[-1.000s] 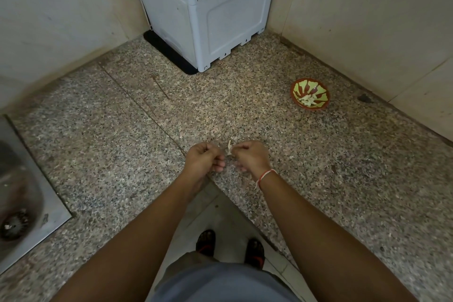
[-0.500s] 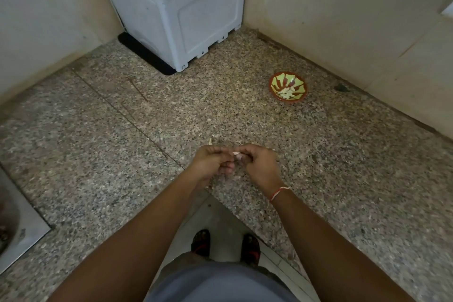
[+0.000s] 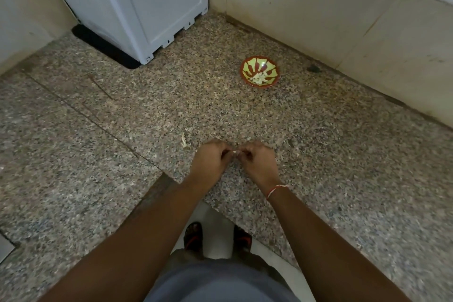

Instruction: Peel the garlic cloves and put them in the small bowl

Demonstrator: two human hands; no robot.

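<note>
My left hand [image 3: 210, 162] and my right hand [image 3: 257, 162] meet over the granite counter [image 3: 343, 167], fingers curled. Between their fingertips they pinch a small pale garlic clove [image 3: 234, 152], mostly hidden by the fingers. A strip of garlic peel [image 3: 183, 141] lies on the counter just left of my left hand. The small red and green bowl [image 3: 260, 74] sits farther back to the right, with several pale garlic pieces inside it.
A white plastic box [image 3: 137, 7] stands on a black mat in the back corner. Beige walls close the counter at the back and right. The counter's inner corner edge [image 3: 169, 176] lies under my forearms, with my feet on the floor below.
The camera has swung right, so the sink has left the view. Both hands stay together on the clove. A piece of peel now lies on the counter left of my left hand.
</note>
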